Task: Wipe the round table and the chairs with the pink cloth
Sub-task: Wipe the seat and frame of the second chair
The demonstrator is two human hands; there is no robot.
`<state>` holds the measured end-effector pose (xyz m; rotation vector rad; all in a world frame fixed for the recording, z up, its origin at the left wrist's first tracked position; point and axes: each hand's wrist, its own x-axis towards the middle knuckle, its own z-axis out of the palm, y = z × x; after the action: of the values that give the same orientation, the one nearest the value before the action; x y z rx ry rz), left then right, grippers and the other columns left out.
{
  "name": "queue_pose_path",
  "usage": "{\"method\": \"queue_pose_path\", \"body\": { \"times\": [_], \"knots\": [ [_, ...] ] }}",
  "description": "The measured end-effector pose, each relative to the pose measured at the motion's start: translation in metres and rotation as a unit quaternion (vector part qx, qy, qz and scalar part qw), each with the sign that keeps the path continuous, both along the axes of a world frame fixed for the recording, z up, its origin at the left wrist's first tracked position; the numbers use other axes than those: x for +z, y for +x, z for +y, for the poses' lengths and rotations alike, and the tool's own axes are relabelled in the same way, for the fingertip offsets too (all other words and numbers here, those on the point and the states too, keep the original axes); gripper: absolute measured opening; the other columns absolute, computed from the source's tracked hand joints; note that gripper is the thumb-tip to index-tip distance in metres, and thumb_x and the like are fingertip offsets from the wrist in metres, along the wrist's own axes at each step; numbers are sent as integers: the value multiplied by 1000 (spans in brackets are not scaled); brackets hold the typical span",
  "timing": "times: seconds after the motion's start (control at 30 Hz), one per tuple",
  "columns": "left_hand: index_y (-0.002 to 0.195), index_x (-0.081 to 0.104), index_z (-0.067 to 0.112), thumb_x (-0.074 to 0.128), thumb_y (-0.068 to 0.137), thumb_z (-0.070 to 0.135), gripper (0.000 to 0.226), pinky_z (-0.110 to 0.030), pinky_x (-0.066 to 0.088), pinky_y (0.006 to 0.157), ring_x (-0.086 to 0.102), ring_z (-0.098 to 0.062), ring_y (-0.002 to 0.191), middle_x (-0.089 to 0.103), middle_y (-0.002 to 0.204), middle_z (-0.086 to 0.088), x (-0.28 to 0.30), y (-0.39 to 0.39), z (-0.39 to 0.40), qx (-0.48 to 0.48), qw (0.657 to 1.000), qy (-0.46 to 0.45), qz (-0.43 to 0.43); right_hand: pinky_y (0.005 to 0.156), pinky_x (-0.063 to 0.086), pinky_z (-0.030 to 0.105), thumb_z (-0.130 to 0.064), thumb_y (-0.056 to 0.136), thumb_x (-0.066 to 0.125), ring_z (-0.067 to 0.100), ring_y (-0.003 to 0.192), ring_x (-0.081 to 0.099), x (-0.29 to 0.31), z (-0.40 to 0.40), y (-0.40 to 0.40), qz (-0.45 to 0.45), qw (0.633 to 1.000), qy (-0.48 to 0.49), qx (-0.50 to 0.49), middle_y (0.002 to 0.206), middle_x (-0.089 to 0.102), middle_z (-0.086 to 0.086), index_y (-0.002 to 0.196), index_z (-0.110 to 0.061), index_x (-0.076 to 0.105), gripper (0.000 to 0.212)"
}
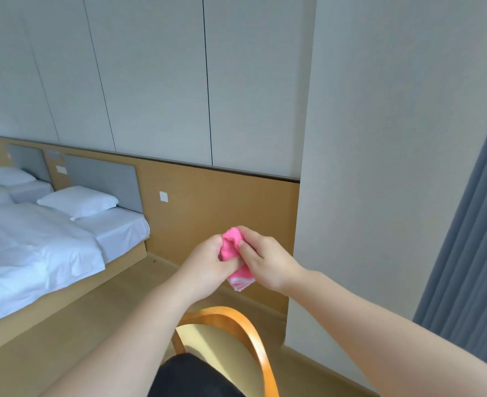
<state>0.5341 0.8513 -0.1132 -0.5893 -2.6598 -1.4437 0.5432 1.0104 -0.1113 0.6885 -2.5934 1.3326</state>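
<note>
Here both hands meet in mid-air in front of the body, and the pink cloth (234,255) is bunched between them. The left hand (205,267) has its fingers curled into the cloth from the left side, and the right hand (265,260) pinches it from the right, thumb and fingers closed on the folds; a pale edge of the fabric hangs out below the fists. Neither hand touches any furniture. Below them stands a chair (245,336) with a curved wooden back rail and a light seat, partly hidden by the left forearm and a dark garment at the bottom edge. The round table is not in view. To my eye the step in hand is refolding the cloth into a pad before the chair is wiped. To do it well, flatten the cloth into a neat, firm wad with a clean face outward, settle it in one hand, and free the other to steady the chair. Further out lie two beds (36,247) with white bedding to the left, a wood-panelled wall (222,202) ahead, and a grey curtain (471,224) at the right.
</note>
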Motion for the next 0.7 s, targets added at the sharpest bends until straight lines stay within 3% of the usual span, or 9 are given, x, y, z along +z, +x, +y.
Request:
{"method": "queue_pose_path", "body": {
  "times": [0.07,0.23,0.47,0.57,0.7],
  "knots": [
    [72,57,18,61,85,29,18,-42,51,72,65,-19,70,68,70,-1,12,7,-16,15,1000,-9,10,65,56,32,-25,103,29,26,65,69,11,-15,-3,9,1000,15,22,81,68,13,103,-19,52,24],
    [74,62,9,55,83,25,20,-54,49,83,67,-32,78,71,72,-10,31,27,-49,48,998,-29,15,74,57,46,-33,102,30,31,67,70,29,-48,-11,-11,993,7,119,83,69,18,106,-14,53,30],
    [89,66,16,57,85,9,13,-46,53,82,69,-27,83,73,82,-7,41,69,-88,179,983,-30,24,81,55,37,-50,96,46,17,86,68,30,-104,-25,-14,964,17,264,97,70,1,110,-25,59,32],
    [93,68,17,54,91,9,17,-35,53,79,68,-14,84,73,87,-3,39,107,-120,270,961,-58,29,85,55,38,-52,92,51,11,91,66,24,-148,-9,-24,943,18,332,101,68,-6,111,-28,60,32],
    [92,68,11,57,92,21,15,-39,51,77,62,-14,77,71,90,-11,33,194,-170,403,910,-101,3,82,56,38,-46,89,61,11,91,66,15,-223,47,-42,881,11,471,97,68,-6,103,-28,62,23]
  ]
}}
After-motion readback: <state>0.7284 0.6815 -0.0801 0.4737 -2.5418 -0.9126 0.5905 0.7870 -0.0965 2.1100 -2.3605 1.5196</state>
